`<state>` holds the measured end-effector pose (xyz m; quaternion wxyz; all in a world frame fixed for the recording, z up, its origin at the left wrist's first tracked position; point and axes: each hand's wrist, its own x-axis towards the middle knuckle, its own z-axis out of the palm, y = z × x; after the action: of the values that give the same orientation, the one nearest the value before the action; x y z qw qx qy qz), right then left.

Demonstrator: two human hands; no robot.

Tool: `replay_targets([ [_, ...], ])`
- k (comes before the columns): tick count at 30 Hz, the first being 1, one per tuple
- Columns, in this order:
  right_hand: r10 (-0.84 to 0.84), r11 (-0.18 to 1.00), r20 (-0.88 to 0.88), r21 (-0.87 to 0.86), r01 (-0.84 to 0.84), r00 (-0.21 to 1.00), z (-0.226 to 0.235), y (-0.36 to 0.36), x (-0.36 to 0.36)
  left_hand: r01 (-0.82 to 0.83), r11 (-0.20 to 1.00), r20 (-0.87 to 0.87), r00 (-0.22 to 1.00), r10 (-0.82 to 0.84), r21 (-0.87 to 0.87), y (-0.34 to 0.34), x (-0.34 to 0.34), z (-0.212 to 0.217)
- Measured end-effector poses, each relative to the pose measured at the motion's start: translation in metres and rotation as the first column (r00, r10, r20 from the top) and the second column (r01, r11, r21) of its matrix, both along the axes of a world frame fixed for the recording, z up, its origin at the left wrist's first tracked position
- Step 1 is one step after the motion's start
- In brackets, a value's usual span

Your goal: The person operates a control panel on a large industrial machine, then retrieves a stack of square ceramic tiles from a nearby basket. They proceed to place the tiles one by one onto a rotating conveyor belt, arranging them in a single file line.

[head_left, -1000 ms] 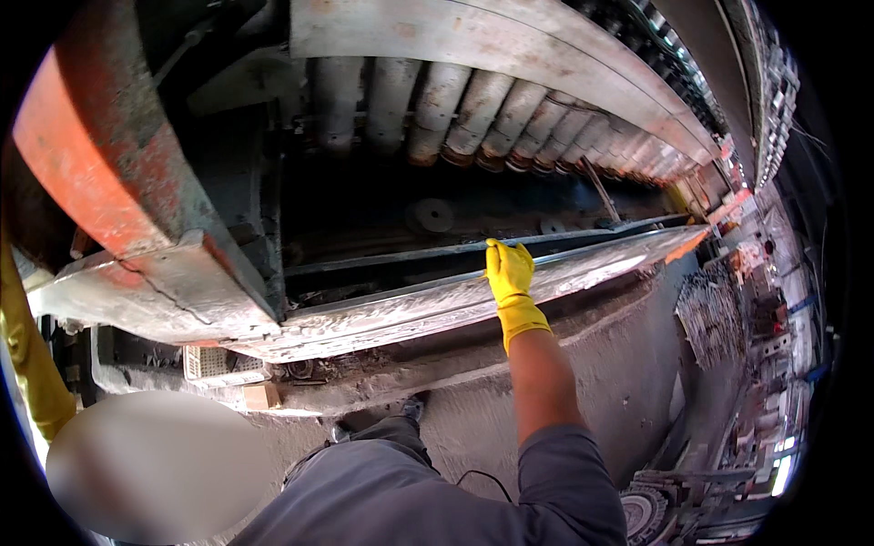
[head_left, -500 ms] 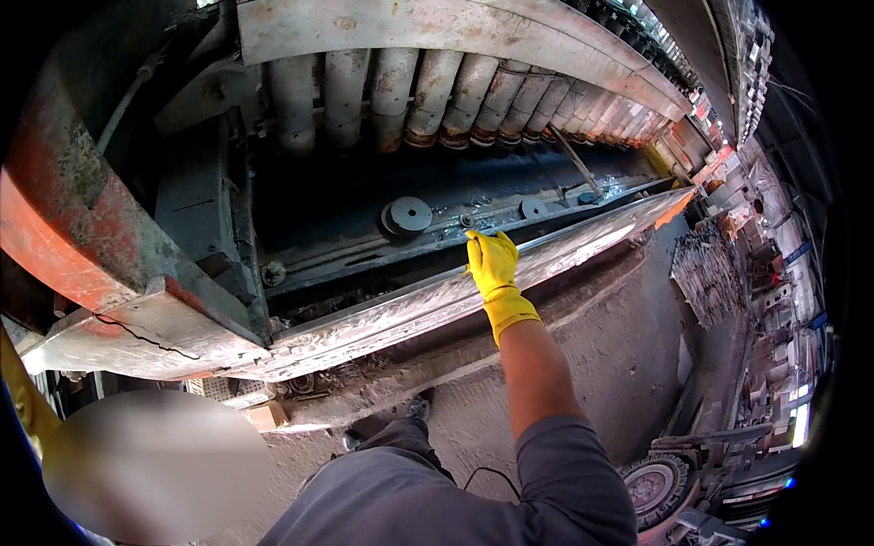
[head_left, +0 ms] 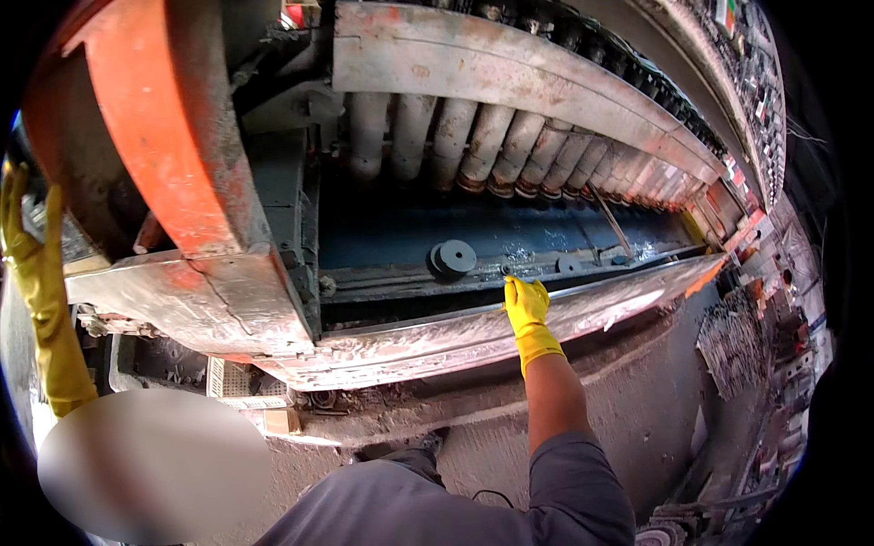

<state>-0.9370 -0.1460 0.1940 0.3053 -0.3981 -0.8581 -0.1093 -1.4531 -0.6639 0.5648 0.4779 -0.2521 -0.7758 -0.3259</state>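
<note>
My right hand [head_left: 526, 307], in a yellow rubber glove, grips the upper edge of a long whitish metal side beam [head_left: 619, 312], its fingers curled over toward the machine bed. Just beyond those fingers sits a small round fitting [head_left: 506, 270] on the wet bed ledge. Left of it lies a thick grey disc [head_left: 454, 257] with a centre hole; a smaller grey disc [head_left: 568, 264] lies to the right. At the far left my left hand [head_left: 35, 232] is raised in a matching glove, fingers spread, beside the orange machine frame [head_left: 173, 118]. A blurred patch covers its forearm.
A row of thick vertical cylinders [head_left: 451, 141] hangs above a dark wet belt [head_left: 401, 227], under a worn metal cover [head_left: 528, 68]. A thin rod [head_left: 612, 221] leans across the bed. By my feet stand a light plastic crate [head_left: 229, 378] and small block [head_left: 281, 420]; piled strips [head_left: 731, 343] lie right.
My view has turned left, so the machine appears farther right and lower. My left hand has come up into view with its fingers spread. My right hand keeps hold of the beam edge.
</note>
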Motion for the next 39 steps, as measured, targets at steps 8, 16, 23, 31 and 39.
replay_targets([
  [8,-0.043,0.997,0.104,-0.053,0.049,0.994,-0.010,0.013,-0.035,0.110,0.991,-0.305,0.944,-0.128,-0.075,-0.041,-0.013,-0.003],
  [16,-0.059,0.995,-0.031,0.084,0.061,0.998,-0.026,0.008,-0.005,0.151,0.989,-0.215,0.965,-0.149,-0.005,-0.025,0.030,0.024],
  [23,-0.002,0.994,0.093,-0.110,0.012,0.996,-0.009,-0.007,-0.020,0.249,0.967,-0.350,0.902,-0.253,-0.057,-0.055,0.026,0.015],
  [31,0.014,0.998,0.043,0.053,-0.016,0.999,-0.013,0.007,-0.018,0.203,0.978,-0.295,0.933,-0.205,-0.039,-0.052,0.027,0.023],
  [39,-0.026,0.999,0.101,0.049,0.021,0.995,0.000,0.003,-0.009,0.256,0.964,-0.264,0.927,-0.266,-0.075,-0.057,0.033,0.024],
])
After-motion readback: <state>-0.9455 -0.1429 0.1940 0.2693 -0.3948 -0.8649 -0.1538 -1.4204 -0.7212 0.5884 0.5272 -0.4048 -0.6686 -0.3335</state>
